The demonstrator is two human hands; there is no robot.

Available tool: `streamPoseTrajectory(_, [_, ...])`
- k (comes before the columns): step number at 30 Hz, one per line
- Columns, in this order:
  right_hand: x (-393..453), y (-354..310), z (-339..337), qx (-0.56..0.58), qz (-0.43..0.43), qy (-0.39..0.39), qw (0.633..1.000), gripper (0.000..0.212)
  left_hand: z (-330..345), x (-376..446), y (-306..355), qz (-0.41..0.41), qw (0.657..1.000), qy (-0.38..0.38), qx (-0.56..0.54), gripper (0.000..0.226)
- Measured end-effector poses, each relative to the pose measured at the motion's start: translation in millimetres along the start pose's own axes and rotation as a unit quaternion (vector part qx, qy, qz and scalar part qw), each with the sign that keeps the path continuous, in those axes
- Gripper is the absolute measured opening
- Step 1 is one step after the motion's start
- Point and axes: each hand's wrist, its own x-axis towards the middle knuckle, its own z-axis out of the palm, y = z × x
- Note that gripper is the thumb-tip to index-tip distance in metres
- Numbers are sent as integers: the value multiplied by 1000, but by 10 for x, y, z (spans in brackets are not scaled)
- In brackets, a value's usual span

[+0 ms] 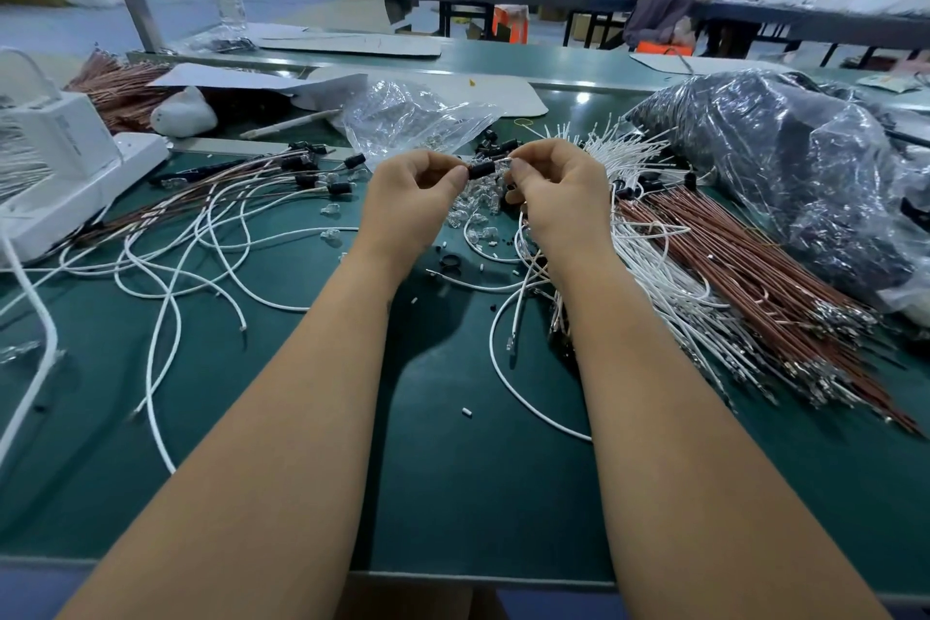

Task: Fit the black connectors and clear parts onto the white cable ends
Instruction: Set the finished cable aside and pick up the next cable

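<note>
Though half hidden by pinching hands, left (412,196) and right (556,189): black connector (480,169), cable end unclear.

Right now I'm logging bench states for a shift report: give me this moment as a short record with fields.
left hand: pinches the black connector
right hand: pinches a clear part at the connector's end
finished cables: lie left on the green table
loose clear parts: heaped beyond the hands
white cable bundle: lies on the right
step: fitting under way
</note>
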Motion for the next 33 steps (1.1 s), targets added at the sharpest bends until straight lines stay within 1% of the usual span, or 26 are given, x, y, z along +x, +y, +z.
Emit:
streamPoseTrajectory(4, [-5, 4, 22, -18, -1, -4, 1000, 27, 4, -4, 12, -6, 1000, -10, -9, 7])
streamPoseTrajectory(15, [-34, -31, 24, -61, -14, -25, 998, 21, 16, -29, 62, -11, 1000, -6, -11, 6])
streamPoseTrajectory(18, [-40, -43, 43, -40, -1, -36, 999, 16, 3, -32, 68, -11, 1000, -2, -14, 6])
streamPoseTrajectory(21, [-51, -45, 66, 8, 23, -64, 998, 4, 10, -43, 79, -5, 1000, -7, -7, 4])
streamPoseTrajectory(23, [-60, -42, 86, 4, 22, -75, 997, 6, 28, -57, 106, 2, 1000, -18, -13, 5])
streamPoseTrajectory(25, [-52, -40, 85, 13, 17, -63, 998, 4, 49, -62, 135, 4, 999, -31, -26, 9])
streamPoseTrajectory(28, [-36, -30, 64, 69, 40, -43, 996, 16, 78, -56, 167, -16, 997, -56, -52, 18])
streamPoseTrajectory(31, [-37, -19, 52, 90, 57, -38, 994, 16, 83, -43, 176, -35, 994, -71, -77, 20])
streamPoseTrajectory(33, [-38, -37, 33, 79, 54, -36, 995, 16, 89, -55, 173, -33, 994, -72, -76, 20])
